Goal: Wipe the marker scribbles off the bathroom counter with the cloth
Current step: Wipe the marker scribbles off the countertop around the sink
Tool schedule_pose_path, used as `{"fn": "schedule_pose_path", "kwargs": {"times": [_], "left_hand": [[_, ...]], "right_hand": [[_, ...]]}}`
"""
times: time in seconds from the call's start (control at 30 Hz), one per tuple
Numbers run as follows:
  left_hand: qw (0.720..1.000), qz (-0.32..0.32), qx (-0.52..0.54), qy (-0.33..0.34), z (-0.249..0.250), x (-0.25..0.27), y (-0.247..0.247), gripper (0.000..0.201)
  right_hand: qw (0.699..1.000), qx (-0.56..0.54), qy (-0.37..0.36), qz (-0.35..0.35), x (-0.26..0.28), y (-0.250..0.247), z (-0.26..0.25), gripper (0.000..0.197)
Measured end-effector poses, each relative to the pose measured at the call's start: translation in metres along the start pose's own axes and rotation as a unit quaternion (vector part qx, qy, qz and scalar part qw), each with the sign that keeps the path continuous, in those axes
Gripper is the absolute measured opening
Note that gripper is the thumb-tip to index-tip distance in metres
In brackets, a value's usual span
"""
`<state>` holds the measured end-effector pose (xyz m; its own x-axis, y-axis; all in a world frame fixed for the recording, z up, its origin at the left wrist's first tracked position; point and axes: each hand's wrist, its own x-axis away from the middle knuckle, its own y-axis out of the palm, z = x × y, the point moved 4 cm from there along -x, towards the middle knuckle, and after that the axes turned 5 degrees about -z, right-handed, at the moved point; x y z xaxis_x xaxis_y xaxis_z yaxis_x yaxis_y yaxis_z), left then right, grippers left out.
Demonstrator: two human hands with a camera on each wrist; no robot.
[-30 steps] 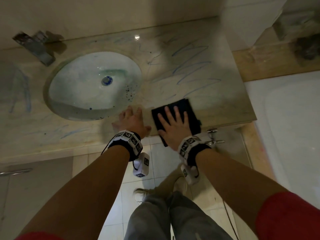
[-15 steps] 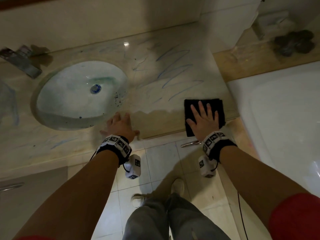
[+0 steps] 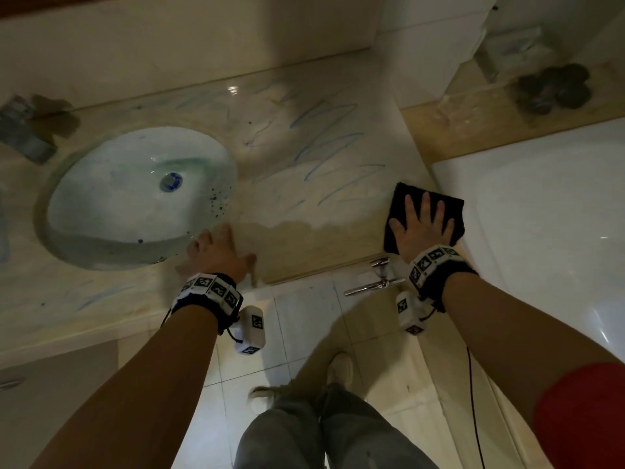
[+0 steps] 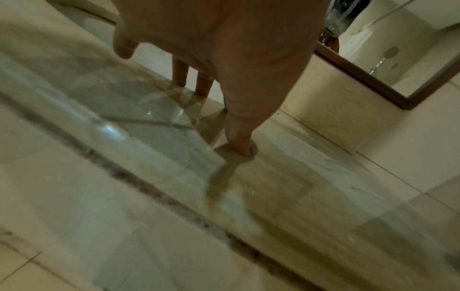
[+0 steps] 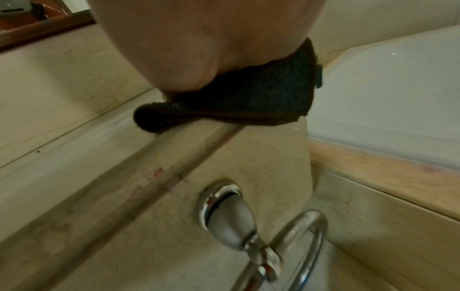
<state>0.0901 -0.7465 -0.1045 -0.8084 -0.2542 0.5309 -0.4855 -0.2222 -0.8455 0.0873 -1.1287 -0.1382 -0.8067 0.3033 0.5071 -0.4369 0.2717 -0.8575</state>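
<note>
A dark folded cloth (image 3: 404,202) lies at the right end of the marble counter (image 3: 304,198), close to its front edge. My right hand (image 3: 421,225) presses flat on it with straight, spread fingers; the right wrist view shows the cloth (image 5: 248,100) squashed under the palm at the counter's corner. Blue marker scribbles (image 3: 324,143) zigzag across the counter behind and left of the cloth. A darker damp band (image 3: 304,242) runs along the front edge. My left hand (image 3: 216,252) rests flat on the counter beside the basin, its thumb (image 4: 240,141) touching the stone.
An oval sink basin (image 3: 142,194) is set in the counter at left, with faint blue marks (image 3: 101,294) in front of it. A white bathtub (image 3: 548,211) adjoins the counter's right end. A chrome towel hook (image 5: 236,220) sticks out below the counter edge. A dark object (image 3: 554,88) sits on the ledge behind the tub.
My right hand has slid the cloth rightward along the front edge, from beside the left hand to the counter's right end, leaving a damp band. The left hand stayed by the basin.
</note>
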Motion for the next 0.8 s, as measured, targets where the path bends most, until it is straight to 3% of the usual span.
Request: {"fn": "schedule_pose_path", "kwargs": {"times": [0.2,0.33,0.5,0.67,0.8], "left_hand": [[1.0,-0.01,-0.007,0.019,-0.001,0.0,-0.002,0.081],[1.0,-0.011,-0.014,0.013,-0.006,-0.001,-0.004,0.083],[0.999,-0.027,-0.029,0.004,-0.007,-0.007,-0.005,0.086],[0.999,-0.024,-0.024,0.006,-0.005,-0.006,-0.006,0.086],[1.0,-0.019,-0.019,0.007,-0.004,-0.007,-0.006,0.086]], "right_hand": [[1.0,0.005,0.023,0.014,-0.019,-0.007,-0.031,0.063],[0.993,0.06,-0.101,0.021,-0.005,0.004,-0.091,0.062],[0.941,0.147,-0.304,-0.02,0.049,0.04,-0.16,0.061],[0.907,0.163,-0.386,-0.039,0.072,0.056,-0.151,0.06],[0.897,0.17,-0.407,-0.042,0.068,0.056,-0.131,0.068]]}}
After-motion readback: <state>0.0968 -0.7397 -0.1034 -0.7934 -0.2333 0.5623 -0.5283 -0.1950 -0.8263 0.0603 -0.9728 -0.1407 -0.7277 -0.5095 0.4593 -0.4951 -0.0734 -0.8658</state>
